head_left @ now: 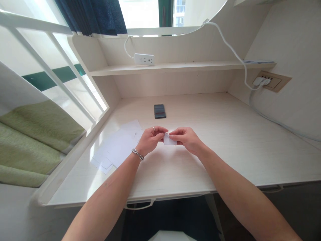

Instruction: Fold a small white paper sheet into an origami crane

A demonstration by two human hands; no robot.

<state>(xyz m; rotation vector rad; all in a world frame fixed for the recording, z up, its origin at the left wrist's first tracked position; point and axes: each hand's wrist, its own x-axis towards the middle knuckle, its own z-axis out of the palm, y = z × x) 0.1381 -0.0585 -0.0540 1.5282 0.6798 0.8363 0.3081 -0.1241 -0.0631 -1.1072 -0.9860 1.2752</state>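
A small folded piece of white paper (170,141) is held between both hands just above the pale desk (225,134). My left hand (151,139), with a ring and a chain bracelet, pinches its left edge with curled fingers. From the other side, my right hand (187,139) pinches the top right corner. A loose spread of white paper sheets (117,147) lies flat on the desk to the left of my left hand.
A dark phone (159,111) lies further back on the desk. On the shelf (175,68) sits a white power strip (144,59), its cable running to a wall socket (272,81) at the right. A green-covered bed (32,140) borders the left.
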